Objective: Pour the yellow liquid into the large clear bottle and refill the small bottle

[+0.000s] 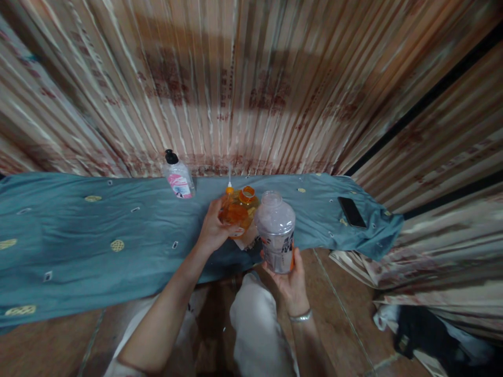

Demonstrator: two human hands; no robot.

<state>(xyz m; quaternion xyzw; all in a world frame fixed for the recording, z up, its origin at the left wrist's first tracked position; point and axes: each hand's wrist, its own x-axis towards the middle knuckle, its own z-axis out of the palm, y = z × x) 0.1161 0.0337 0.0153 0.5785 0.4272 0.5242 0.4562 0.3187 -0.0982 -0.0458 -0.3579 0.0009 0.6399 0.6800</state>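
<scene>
My left hand (218, 228) is closed around an amber see-through bottle (236, 212) with orange liquid in it. An orange cap with a thin white tip (229, 187) shows at its upper left. Beside that cap is an uncapped round orange mouth (247, 194); I cannot tell whether it belongs to the same bottle. My right hand (288, 277) grips a large clear plastic bottle (275, 230) low on its body. This bottle is uncapped, tilted slightly, and carries a black and orange print. A pale cloth or paper (247, 240) lies below, partly hidden.
A clear bottle with a black cap and pink label (179, 180) stands at the back left of the blue cloth-covered surface (149, 225). A black phone (351, 211) lies at the right. Patterned curtains (251, 94) hang behind. Dark fabric (428, 335) lies on the tiled floor.
</scene>
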